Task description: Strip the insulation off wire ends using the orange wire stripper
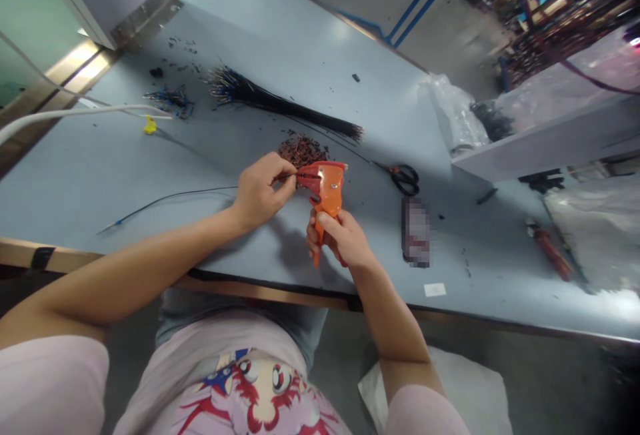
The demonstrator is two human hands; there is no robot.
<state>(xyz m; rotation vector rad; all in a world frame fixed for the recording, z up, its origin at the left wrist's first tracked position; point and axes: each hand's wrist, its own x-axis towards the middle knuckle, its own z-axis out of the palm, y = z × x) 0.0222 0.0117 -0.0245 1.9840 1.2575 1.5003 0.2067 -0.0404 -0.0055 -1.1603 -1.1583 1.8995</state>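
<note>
In my right hand are the handles of an orange and red wire stripper, its jaws turned to the left. My left hand pinches a thin black wire close to those jaws; whether its tip lies inside them is hard to see. The wire trails left across the table to a blue terminal at its far end. Just behind the jaws lies a heap of small dark and coppery scraps. A thick bundle of black wires with blue terminals on the left ends rests farther back.
Scissors with black handles and a blurred-out rectangular object lie to the right. Loose blue-tipped pieces and a yellow bit are at the left, near a white cable. A shelf with plastic bags borders the right side.
</note>
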